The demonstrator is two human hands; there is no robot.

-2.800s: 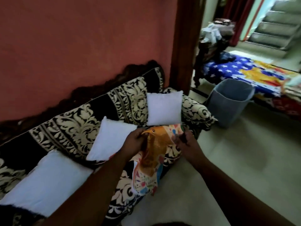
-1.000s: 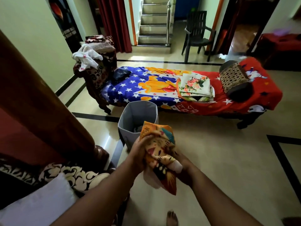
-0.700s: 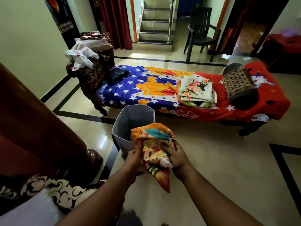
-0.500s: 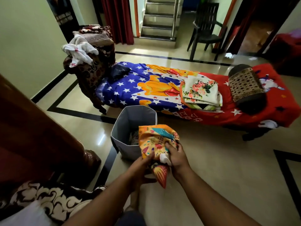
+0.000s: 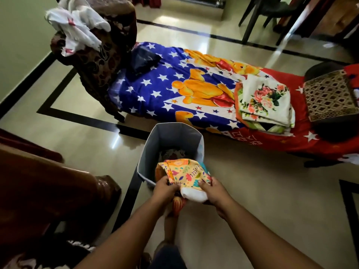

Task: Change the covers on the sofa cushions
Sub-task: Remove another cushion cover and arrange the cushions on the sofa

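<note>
Cushion cover (image 5: pixel 184 172), bunched, sits over the near rim of the grey bin (image 5: pixel 153 140), my left hand (image 5: pixel 164 189) and right hand (image 5: pixel 212 193) gripping its edges at six o'clock.

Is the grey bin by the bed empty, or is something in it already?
Not empty. Crumpled patterned fabric lies at the bottom of the grey bin; how much, cannot tell. The colourful cover is held above its near rim, not inside.

A room in a home is shown by the low bed (image 5: pixel 194 98) covered with a bear sheet, the folded flowery cloths (image 5: pixel 266 101) laid on it, the shiny tiled floor (image 5: pixel 252 191) and a dark chair (image 5: pixel 264 14).
</note>
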